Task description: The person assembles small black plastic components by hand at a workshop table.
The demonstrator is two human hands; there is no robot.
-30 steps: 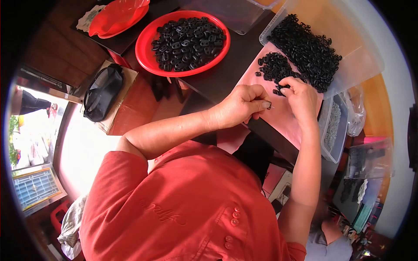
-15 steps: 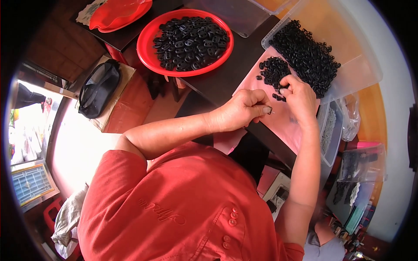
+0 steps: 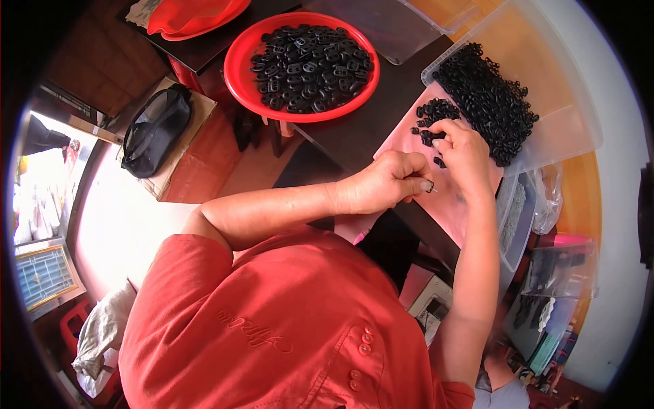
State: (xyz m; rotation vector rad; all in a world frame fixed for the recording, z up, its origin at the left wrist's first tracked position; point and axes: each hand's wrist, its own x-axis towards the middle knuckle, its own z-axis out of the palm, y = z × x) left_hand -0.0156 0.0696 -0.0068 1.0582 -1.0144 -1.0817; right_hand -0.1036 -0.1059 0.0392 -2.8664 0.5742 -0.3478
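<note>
My left hand (image 3: 387,183) is closed in a pinch near the edge of a pink sheet (image 3: 403,142). Between thumb and forefinger it grips a small black piece (image 3: 430,185), from which a thin metal pin sticks out. My right hand (image 3: 464,155) reaches over the sheet with bent fingers. Its thumb and forefinger close about a small black plastic piece (image 3: 427,138) at the near side of a little pile (image 3: 438,109). Another loose black piece (image 3: 439,162) lies between my two hands.
Beyond my right hand, a clear plastic bin (image 3: 553,129) holds a heap of small black links (image 3: 487,95). A red basin (image 3: 235,85) of larger black two-holed pieces (image 3: 310,68) stands at the far left of the dark table (image 3: 327,140). Another clear bin (image 3: 521,221) sits at the right.
My right hand's fingertips have moved slightly nearer me, onto pieces at the pile's near side. My left hand keeps its pinch on the small black piece. The whole view has shifted slightly.
</note>
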